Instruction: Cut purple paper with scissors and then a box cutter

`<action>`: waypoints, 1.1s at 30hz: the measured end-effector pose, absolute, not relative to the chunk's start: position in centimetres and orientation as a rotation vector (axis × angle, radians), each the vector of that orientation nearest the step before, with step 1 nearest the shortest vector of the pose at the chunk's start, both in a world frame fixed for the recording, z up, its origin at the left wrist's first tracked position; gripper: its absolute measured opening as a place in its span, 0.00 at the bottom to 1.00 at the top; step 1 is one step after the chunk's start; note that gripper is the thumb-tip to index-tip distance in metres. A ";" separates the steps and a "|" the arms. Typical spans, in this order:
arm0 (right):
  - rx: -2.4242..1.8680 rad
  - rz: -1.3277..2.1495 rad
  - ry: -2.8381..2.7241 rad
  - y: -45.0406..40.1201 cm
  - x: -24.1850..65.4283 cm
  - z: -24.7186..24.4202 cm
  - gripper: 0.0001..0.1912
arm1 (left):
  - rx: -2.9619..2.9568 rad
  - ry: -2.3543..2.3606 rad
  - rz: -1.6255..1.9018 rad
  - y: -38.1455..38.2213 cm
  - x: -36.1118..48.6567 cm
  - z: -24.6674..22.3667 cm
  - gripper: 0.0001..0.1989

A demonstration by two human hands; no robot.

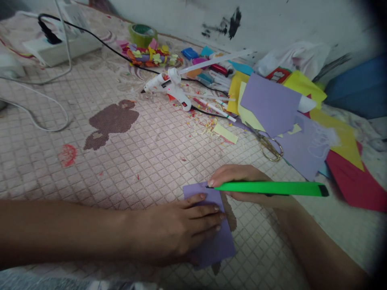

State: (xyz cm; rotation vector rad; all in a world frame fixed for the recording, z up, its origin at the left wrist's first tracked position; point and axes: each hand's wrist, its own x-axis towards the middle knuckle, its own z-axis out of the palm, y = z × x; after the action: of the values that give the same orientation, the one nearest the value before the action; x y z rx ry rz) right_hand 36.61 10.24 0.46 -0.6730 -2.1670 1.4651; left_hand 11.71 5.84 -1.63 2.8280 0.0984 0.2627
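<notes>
My left hand (178,227) lies flat with spread fingers on a small lavender paper sheet (219,245), pressing it to the quilted mat (145,177). Part of the sheet is hidden under that hand. My right hand (240,179) grips a long bright green marker (272,188) with a black end at each side. The marker lies level above the sheet's top edge, its near tip close to the paper. Gold-handled scissors (267,144) rest just beyond my right hand, partly on a lavender sheet.
Coloured paper sheets (270,104) are piled at the right, with a red sheet (353,181) at the edge. Farther back are a white hot glue gun (166,85), glue sticks, foam flower cutouts (151,54), green tape (142,34), and a white power strip (60,48) with cables.
</notes>
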 end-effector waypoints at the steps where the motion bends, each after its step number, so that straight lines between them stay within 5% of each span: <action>1: -0.672 1.458 -2.174 10.2 36.6 0.5 0.14 | 2.839 0.102 0.252 5.8 11.8 -1.6 0.24; 33: -0.679 1.467 -2.150 10.0 36.4 0.5 0.15 | 2.884 0.087 0.213 5.1 12.3 -1.2 0.22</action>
State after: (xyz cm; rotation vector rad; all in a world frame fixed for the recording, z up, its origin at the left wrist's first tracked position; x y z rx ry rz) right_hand 36.45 10.01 0.53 -0.6794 -2.1504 1.4667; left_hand 12.30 5.15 -1.24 2.8839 0.0867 0.2134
